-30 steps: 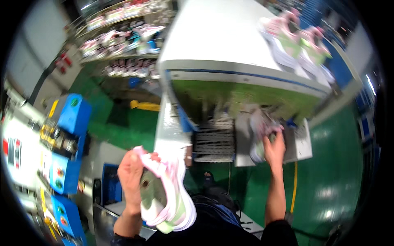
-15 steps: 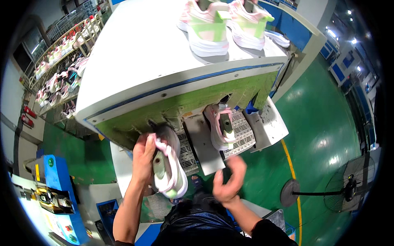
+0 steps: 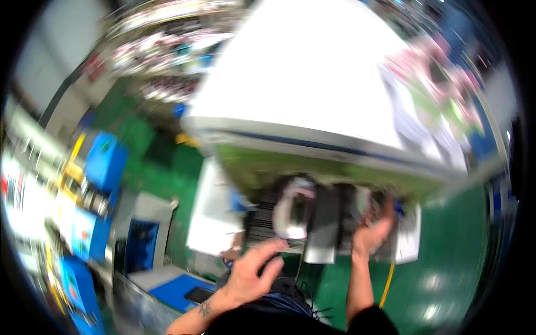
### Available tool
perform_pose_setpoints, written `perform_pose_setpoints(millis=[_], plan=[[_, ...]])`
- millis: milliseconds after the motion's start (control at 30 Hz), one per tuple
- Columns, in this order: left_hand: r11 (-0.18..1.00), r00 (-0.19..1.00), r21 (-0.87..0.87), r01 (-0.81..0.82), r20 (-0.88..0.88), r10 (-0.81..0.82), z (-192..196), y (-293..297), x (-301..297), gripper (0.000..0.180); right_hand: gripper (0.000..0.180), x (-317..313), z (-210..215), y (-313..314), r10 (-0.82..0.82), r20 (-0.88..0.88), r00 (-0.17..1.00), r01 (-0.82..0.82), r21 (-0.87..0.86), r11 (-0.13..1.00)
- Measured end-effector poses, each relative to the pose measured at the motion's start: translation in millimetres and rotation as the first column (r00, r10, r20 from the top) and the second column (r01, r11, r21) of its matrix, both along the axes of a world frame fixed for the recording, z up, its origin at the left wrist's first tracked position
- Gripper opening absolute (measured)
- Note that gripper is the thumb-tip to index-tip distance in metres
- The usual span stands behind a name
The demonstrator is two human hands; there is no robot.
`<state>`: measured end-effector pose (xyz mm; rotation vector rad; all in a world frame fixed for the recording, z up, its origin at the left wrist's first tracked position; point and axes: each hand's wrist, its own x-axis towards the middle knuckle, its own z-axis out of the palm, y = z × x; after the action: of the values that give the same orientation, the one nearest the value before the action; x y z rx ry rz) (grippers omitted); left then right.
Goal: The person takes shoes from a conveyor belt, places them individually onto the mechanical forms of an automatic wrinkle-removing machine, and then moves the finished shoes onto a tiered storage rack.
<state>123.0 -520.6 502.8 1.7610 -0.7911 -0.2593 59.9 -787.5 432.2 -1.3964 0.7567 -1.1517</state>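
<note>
White machine top [image 3: 312, 84] fills the upper frame, blurred. Below its green front [image 3: 268, 167], a pink-white shoe [image 3: 293, 209] sits in the left bay at centre. Left hand [image 3: 254, 273] hangs beneath it, fingers spread, empty. Right hand [image 3: 371, 234] reaches into the right bay; its grip cannot be told. Judged step: loading; next calls for steady seating.

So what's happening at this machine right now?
A person stands at a big white-topped machine. The left hand is open just below a pink-and-white shoe sitting in the machine's left slot, apparently not gripping it. The right hand reaches into the right slot; blur hides what it touches. More shoes lie on top.
</note>
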Motion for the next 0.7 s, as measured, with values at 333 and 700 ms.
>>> perform_pose_setpoints(millis=[333,700], plan=[[0.656,0.624,0.08,-0.75,-0.243,0.743,-76,232,-149,0.03,0.013,11,47,368,0.892,-0.427,-0.151,-0.844,-0.414,-0.341],[-0.911,-0.946,0.371,0.18,0.319,-0.057,-331,283,-544,0.037,0.032,-117,-42,696,-0.243,-0.749,-0.617,0.094,0.236,-0.967]])
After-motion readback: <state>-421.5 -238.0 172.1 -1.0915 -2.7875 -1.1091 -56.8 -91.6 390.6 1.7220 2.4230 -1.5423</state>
